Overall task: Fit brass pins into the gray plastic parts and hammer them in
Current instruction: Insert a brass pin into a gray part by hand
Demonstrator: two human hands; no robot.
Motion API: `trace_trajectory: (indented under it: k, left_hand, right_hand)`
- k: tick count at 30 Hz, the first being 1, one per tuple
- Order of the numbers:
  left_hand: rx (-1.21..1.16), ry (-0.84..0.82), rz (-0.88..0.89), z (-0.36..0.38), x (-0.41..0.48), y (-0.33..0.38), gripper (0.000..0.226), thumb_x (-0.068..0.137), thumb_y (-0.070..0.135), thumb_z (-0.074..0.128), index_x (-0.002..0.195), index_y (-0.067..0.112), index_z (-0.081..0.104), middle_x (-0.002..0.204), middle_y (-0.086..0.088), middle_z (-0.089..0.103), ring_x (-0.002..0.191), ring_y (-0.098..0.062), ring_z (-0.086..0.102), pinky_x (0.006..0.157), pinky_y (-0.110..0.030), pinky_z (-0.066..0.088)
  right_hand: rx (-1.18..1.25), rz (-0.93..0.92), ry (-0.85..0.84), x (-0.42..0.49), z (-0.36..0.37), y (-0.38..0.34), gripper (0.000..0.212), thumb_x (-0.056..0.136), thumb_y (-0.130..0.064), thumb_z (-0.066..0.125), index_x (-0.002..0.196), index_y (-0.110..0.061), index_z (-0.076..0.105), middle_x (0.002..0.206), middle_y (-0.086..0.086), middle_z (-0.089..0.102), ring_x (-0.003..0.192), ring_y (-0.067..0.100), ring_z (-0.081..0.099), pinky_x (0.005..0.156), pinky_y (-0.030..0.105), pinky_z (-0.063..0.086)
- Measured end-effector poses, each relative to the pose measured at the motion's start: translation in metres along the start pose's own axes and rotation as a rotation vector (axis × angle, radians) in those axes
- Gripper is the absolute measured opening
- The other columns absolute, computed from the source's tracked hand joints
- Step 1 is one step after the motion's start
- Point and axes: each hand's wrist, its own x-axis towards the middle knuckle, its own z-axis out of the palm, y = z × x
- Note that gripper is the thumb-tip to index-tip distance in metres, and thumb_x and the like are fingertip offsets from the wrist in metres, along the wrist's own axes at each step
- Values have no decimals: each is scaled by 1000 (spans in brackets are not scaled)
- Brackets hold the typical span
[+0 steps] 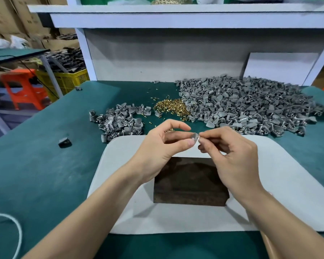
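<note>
The green table (45, 174) spread out under and all around the grip. A white pad (288, 184) lay directly beneath it. Beyond the grip and to its right sat the big heap of gray plastic parts (251, 103). Nearer the person than the grip, below the wrists, a dark block (189, 186) rested on the pad. A smaller heap of gray parts (120, 120) lay beyond the grip to its left, and a heap of brass pins (171, 107) lay straight beyond it, between the two piles.

The left hand (163, 144) pinched a single gray part (194, 137) between thumb and fingertips, held up clear of the pad. The right hand (232, 157) met it from the right, thumb and forefinger pressed together against the part's edge. Whether a pin sat between those fingertips was too small to tell.
</note>
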Motion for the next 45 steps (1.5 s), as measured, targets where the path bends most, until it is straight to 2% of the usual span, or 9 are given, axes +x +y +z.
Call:
trace_trajectory:
  k: [3,9,13,17,23,26,31,39,45]
  left_hand:
    - [39,31,32,2,-1,0,27,76,-4,72,90,17,62,99,-2,73,93,-12,68,82,-19,51]
    - [55,67,27,4,-3,1,22,76,-6,71,86,13,66,108,0,70,92,-9,69,82,-18,52]
    - [117,52,34,8,-5,1,19,79,-4,70,83,15,68,108,5,68,91,-5,69,78,-13,50]
    - [162,63,39,8,-5,1,20,82,-1,68,82,19,68,114,8,64,92,-2,68,81,-13,51]
    - [272,6,31,7,-6,2,18,85,-4,63,86,13,68,84,6,69,82,-1,66,85,-15,50]
    - [291,-8,70,8,-6,3,19,86,-5,62,86,14,67,81,4,67,82,-4,64,84,-18,52]
    - [207,-25,58,9,-6,4,23,90,-7,55,86,13,66,76,2,65,70,-5,64,69,-18,53]
    - [50,63,16,3,-2,1,21,82,0,68,93,17,65,80,3,70,79,-11,64,87,-26,51]
    - [25,-7,13,2,-4,4,27,81,-3,67,95,20,67,78,8,71,79,-5,64,77,-14,48]
  right_hand:
    - [53,75,-26,-1,2,0,19,80,-10,73,84,-27,65,78,-10,66,68,11,67,64,36,57]
    - [40,11,-30,-1,0,1,6,84,-8,69,86,-14,67,97,-8,59,82,13,64,64,33,57]
    - [157,76,-37,-1,0,2,9,88,-13,61,93,-21,63,94,-1,63,79,17,67,60,36,59]
    - [153,129,-123,-4,2,2,7,89,-22,58,91,-28,60,92,-1,65,79,17,70,68,44,58]
    - [218,213,-131,-4,1,0,10,87,-13,63,87,-22,62,84,3,66,76,20,70,72,44,58]
    - [253,273,-117,-2,0,-1,17,88,-4,62,84,-21,62,81,2,67,73,20,70,71,40,59]
    - [190,241,-105,-2,-2,-6,7,86,-21,61,87,-28,61,87,-1,66,76,22,68,72,48,56]
    - [236,270,-152,-3,0,-9,8,83,-20,63,85,-27,62,81,-5,68,76,16,71,72,34,58]
    - [335,340,-160,-3,1,-8,14,83,-3,67,80,-16,63,79,0,69,73,16,71,71,28,57]
